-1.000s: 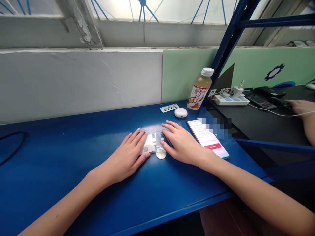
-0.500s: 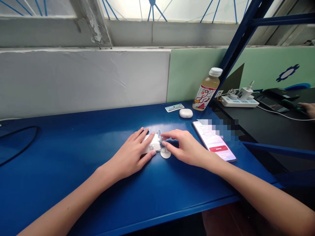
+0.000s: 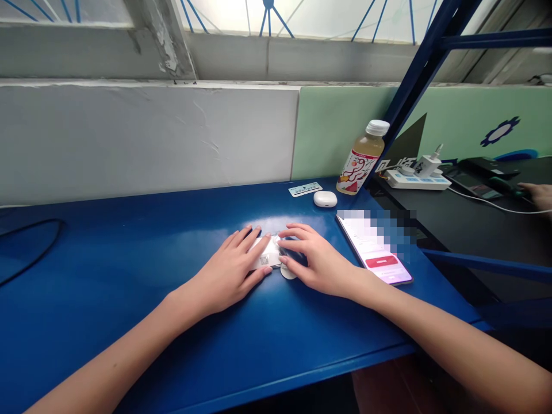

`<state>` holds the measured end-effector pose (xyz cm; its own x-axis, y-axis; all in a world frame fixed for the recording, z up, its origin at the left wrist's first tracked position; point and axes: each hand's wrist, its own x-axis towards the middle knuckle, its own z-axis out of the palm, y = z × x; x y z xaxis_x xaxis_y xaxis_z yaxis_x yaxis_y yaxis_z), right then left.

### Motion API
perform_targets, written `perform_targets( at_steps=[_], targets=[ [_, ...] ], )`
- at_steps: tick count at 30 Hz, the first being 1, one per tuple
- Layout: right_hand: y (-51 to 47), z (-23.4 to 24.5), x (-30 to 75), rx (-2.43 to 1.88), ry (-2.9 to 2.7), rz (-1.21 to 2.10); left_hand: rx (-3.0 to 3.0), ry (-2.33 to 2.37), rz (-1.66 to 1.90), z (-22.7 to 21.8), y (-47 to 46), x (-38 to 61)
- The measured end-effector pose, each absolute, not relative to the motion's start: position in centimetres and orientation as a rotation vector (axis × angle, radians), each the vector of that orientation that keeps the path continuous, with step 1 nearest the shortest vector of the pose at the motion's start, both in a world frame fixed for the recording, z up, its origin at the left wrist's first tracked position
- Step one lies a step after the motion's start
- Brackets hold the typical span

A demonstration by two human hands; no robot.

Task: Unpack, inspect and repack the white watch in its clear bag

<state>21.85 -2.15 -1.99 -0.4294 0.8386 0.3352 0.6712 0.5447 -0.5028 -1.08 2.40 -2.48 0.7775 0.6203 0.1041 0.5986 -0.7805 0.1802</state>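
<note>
A small flat packet (image 3: 266, 257), white with a square printed code and a shiny clear end, lies on the blue desk (image 3: 241, 351). My left hand (image 3: 233, 264) rests flat across its left part, fingers spread. Over the shiny right end, my right hand (image 3: 317, 259) has its fingers apart, with the fingertips at or touching the film. Below those fingertips lies a round white disc (image 3: 288, 272), partly covered by the thumb. What is under my left palm is hidden.
Right of my hand lies a lit phone (image 3: 379, 261). Behind it are a white earbud case (image 3: 325, 199), a printed card (image 3: 305, 189) and a drink bottle (image 3: 361, 158). A black cable (image 3: 54, 247) curves at left. Another person's hand (image 3: 539, 195) is at far right, near a power strip (image 3: 418, 179).
My right fingers have spread from a near-pinch at the packet's shiny end and moved slightly left over it. That end looks flatter. My left hand has stayed in place.
</note>
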Motion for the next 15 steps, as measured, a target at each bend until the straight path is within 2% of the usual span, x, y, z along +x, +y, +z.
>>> perform_targets(
  at_steps=[7,15],
  targets=[
    [-2.37,-2.31,21.19,-1.236,-2.324,0.250,2.842,0.971,0.226,-2.64,2.44,-1.11],
    [-2.48,-2.74,21.14,-1.164,-2.281,0.354,2.858,0.977,0.176,-2.47,2.41,-0.89]
  ],
)
